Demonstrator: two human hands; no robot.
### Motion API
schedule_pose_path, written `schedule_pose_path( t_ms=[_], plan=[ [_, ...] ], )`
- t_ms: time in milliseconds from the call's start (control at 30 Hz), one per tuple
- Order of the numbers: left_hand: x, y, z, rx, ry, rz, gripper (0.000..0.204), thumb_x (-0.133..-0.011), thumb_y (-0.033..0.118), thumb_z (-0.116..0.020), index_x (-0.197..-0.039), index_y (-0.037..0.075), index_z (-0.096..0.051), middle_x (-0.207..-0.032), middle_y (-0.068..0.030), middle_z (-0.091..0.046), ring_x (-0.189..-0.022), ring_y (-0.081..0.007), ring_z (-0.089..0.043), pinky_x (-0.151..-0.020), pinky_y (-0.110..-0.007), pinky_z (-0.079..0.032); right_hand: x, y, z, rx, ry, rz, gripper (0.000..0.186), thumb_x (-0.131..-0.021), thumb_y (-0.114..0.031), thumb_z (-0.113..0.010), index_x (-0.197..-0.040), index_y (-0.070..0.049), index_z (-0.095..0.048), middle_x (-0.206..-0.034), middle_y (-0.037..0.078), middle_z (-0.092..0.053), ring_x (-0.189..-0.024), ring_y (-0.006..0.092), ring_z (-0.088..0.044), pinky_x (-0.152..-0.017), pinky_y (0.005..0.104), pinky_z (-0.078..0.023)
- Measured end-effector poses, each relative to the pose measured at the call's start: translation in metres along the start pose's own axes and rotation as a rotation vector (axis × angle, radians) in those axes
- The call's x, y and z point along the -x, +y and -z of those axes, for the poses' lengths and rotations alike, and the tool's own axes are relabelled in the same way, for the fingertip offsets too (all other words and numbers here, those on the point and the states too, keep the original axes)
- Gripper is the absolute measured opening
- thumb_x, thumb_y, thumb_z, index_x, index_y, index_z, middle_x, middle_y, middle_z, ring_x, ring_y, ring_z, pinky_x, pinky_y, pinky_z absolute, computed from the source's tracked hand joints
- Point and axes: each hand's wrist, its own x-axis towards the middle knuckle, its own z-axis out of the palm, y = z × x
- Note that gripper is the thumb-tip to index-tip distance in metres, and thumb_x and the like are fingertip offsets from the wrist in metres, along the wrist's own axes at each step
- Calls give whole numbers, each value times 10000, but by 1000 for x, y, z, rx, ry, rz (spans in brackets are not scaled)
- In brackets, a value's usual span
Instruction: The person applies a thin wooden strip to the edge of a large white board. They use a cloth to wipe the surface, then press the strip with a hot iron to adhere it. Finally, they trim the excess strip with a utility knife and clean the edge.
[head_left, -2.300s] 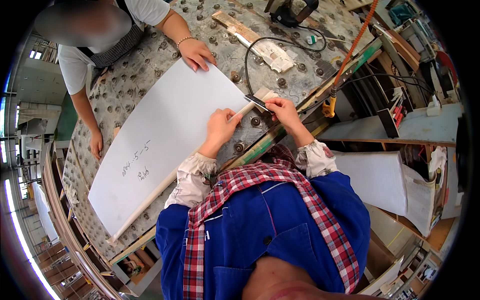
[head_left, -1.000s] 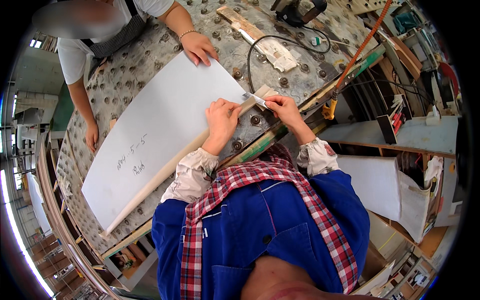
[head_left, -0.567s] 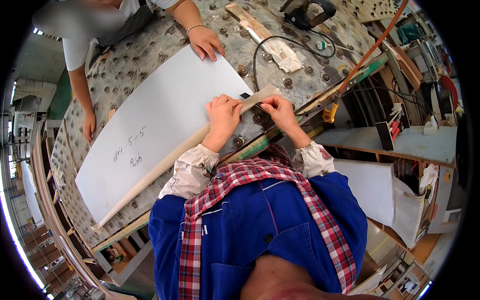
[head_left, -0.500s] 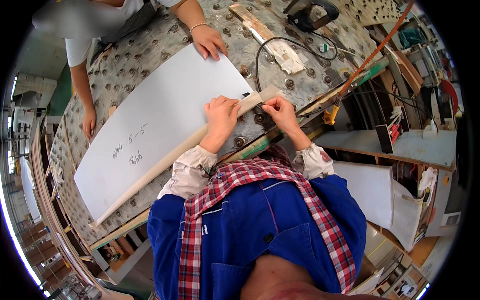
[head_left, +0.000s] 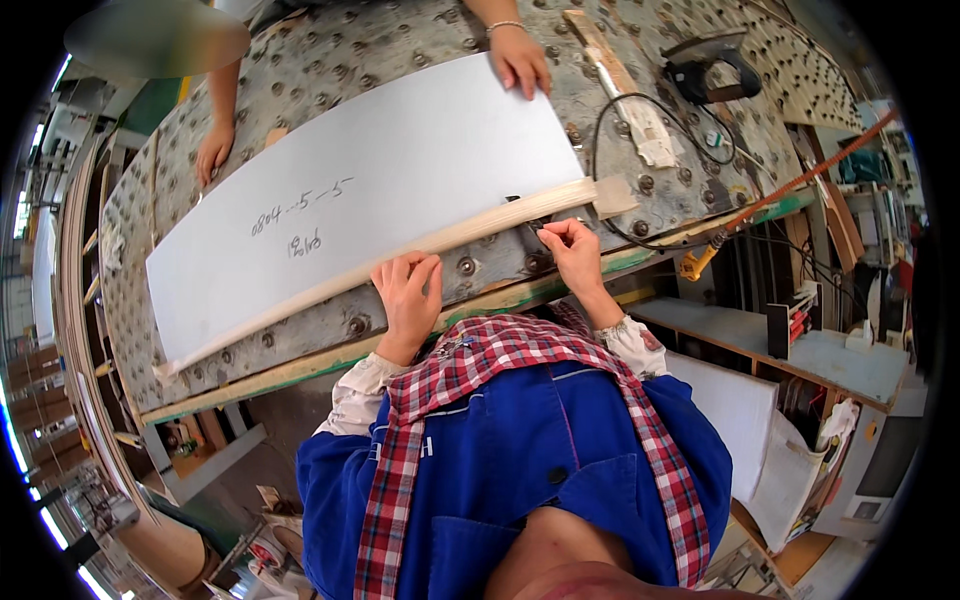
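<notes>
A large white panel (head_left: 350, 180) with a curved far edge and handwritten marks lies on the studded table. A pale wood-coloured edge strip (head_left: 440, 238) runs along its near side. My left hand (head_left: 408, 300) is at the middle of this strip, fingertips against it and thumb apart. Below the strip's right end, my right hand (head_left: 575, 258) is closed in a pinch on something small and dark, whose kind I cannot make out. A small black piece shows on the panel just above the strip there.
Across the table, another person's hand (head_left: 520, 62) rests on the panel's far right corner; their other hand (head_left: 214, 152) is beside its far left edge. A dark power tool (head_left: 705, 75) with a cable, a worn wooden strip (head_left: 630, 95) and an orange hose (head_left: 800, 172) lie to the right.
My left hand has moved left along the strip, away from its right end. My right hand stays near that end, still pinching. My view has shifted, showing the panel farther up.
</notes>
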Motion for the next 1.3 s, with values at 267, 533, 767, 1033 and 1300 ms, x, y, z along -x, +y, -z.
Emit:
schedule_pose_path(
  t_ms=[267,533,767,1033,1300],
  plan=[
    [44,-34,48,5,33,8,132,-708,63,-679,-826,96,-628,-858,-15,-561,-801,-210,-512,-786,-358,-332,32,-6,-71,77,18,45,120,-795,-88,-681,-819,14,-622,-681,12,-611,-599,47,-510,-551,208,-430],
    [78,-53,81,-6,34,70,136,-701,52,-682,-819,90,-625,-852,-24,-564,-802,-216,-519,-775,-364,-339,64,-7,-146,74,-54,56,122,-791,-89,-685,-811,9,-614,-665,26,-608,-589,62,-520,-544,219,-432],
    [93,-42,83,-19,82,124,129,-704,65,-682,-820,92,-631,-850,-24,-569,-790,-219,-517,-767,-366,-345,64,-11,-156,-148,-158,-202,144,-806,-109,-677,-852,5,-602,-668,20,-592,-555,56,-516,-463,202,-418],
    [128,-51,104,-91,130,272,149,-700,64,-676,-834,96,-617,-852,-22,-567,-784,-225,-517,-758,-367,-351,68,-14,-171,-48,-211,-177,140,-811,-104,-674,-852,8,-602,-654,8,-576,-469,49,-472,-407,187,-380],
    [150,-107,146,-77,152,194,160,-693,59,-684,-835,104,-625,-857,-10,-569,-782,-217,-518,-757,-355,-349,96,-17,-243,-38,-213,-118,145,-808,-113,-679,-837,10,-609,-646,6,-576,-459,41,-470,-405,181,-385]
  ],
)
